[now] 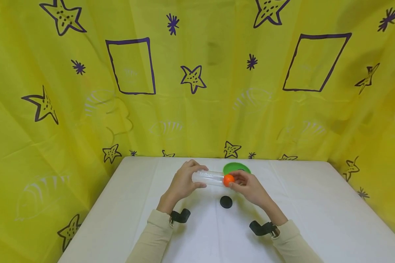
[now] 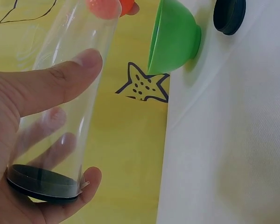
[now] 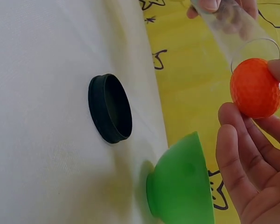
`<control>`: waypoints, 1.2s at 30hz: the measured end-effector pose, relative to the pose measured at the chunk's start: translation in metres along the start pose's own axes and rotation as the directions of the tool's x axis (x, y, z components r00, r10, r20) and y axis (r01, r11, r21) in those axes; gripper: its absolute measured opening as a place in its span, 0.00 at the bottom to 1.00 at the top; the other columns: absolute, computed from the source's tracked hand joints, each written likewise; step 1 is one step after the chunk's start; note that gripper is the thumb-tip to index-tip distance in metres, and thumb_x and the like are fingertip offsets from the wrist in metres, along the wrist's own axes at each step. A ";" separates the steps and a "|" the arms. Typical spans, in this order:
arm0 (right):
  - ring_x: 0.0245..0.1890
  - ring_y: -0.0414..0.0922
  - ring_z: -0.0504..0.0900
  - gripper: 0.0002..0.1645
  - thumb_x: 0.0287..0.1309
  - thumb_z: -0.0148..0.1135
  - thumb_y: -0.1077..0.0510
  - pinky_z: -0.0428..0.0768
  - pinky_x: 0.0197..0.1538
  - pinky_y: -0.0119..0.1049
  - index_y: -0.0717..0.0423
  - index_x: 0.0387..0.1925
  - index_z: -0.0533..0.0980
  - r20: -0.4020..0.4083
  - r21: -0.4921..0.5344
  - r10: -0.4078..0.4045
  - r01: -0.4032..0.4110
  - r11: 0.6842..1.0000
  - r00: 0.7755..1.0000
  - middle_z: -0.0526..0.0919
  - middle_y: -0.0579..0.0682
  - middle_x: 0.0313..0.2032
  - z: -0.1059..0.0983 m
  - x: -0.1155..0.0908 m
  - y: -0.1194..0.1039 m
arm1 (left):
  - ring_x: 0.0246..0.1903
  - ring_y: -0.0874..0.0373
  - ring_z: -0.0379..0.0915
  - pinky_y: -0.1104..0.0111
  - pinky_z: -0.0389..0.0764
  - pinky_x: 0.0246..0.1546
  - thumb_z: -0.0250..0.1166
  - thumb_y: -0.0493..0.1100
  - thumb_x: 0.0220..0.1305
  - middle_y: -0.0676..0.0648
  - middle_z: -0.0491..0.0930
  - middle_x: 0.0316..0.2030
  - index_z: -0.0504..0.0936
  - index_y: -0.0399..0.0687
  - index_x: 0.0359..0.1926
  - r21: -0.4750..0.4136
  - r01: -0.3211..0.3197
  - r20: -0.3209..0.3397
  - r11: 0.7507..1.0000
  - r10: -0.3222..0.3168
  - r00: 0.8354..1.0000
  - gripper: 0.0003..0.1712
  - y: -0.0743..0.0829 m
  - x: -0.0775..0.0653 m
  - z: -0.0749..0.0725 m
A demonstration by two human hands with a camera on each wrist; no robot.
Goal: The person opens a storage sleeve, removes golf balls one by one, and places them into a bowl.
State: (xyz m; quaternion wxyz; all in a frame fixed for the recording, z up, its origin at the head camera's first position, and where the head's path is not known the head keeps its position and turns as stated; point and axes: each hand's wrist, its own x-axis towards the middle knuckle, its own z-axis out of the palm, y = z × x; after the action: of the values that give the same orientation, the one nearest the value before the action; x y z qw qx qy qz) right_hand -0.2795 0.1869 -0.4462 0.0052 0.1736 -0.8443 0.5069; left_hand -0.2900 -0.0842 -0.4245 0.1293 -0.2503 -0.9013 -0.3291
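My left hand [image 1: 184, 180] grips a clear plastic tube [image 1: 209, 178], thumb across one side and fingers round the other. A black cap closes the tube's near end [image 2: 44, 182] in the left wrist view. My right hand [image 1: 250, 186] pinches an orange dimpled golf ball [image 3: 256, 87] between thumb and fingers, right at the tube's uncapped rim. Part of the ball overlaps the rim in the left wrist view. Both hands hold their things above the table. Just behind the right hand stands a green bowl [image 1: 235, 168].
A loose black cap [image 1: 226, 202] lies on the white-covered table [image 1: 200, 233], in front of the hands. Behind the table hangs a yellow curtain [image 1: 197, 109] with purple stars and outlines drawn on it.
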 end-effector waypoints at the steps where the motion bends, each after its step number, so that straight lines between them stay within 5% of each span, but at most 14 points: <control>1: 0.43 0.47 0.80 0.24 0.65 0.68 0.56 0.79 0.42 0.32 0.63 0.58 0.77 -0.008 -0.005 0.000 0.000 1.000 1.000 0.85 0.57 0.48 -0.001 0.000 -0.001 | 0.50 0.52 0.73 0.59 0.78 0.49 0.82 0.43 0.50 0.50 0.80 0.48 0.86 0.54 0.53 -0.005 0.002 0.000 1.000 -0.002 1.000 0.27 0.000 0.000 0.000; 26: 0.45 0.49 0.78 0.25 0.66 0.68 0.48 0.79 0.42 0.33 0.58 0.58 0.78 -0.236 -0.082 0.081 -0.103 0.991 0.968 0.85 0.57 0.47 -0.030 -0.001 0.004 | 0.50 0.51 0.74 0.56 0.77 0.50 0.82 0.42 0.51 0.49 0.80 0.48 0.86 0.54 0.54 -0.037 0.015 -0.002 0.999 -0.015 1.000 0.27 0.000 0.000 -0.002; 36: 0.51 0.53 0.78 0.31 0.64 0.70 0.45 0.78 0.45 0.35 0.58 0.61 0.77 -0.250 -0.074 0.125 -0.148 0.986 0.960 0.83 0.59 0.53 -0.037 -0.002 0.006 | 0.51 0.51 0.73 0.56 0.78 0.51 0.82 0.43 0.51 0.49 0.80 0.48 0.86 0.54 0.54 -0.042 0.025 0.005 0.999 -0.024 1.000 0.27 -0.001 0.000 -0.001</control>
State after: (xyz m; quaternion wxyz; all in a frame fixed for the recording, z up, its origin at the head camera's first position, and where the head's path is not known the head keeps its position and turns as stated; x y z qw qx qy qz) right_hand -0.2857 0.2216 -0.4337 0.0821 0.0508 -0.8697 0.4840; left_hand -0.2900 -0.0852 -0.4242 0.1181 -0.2425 -0.8974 -0.3491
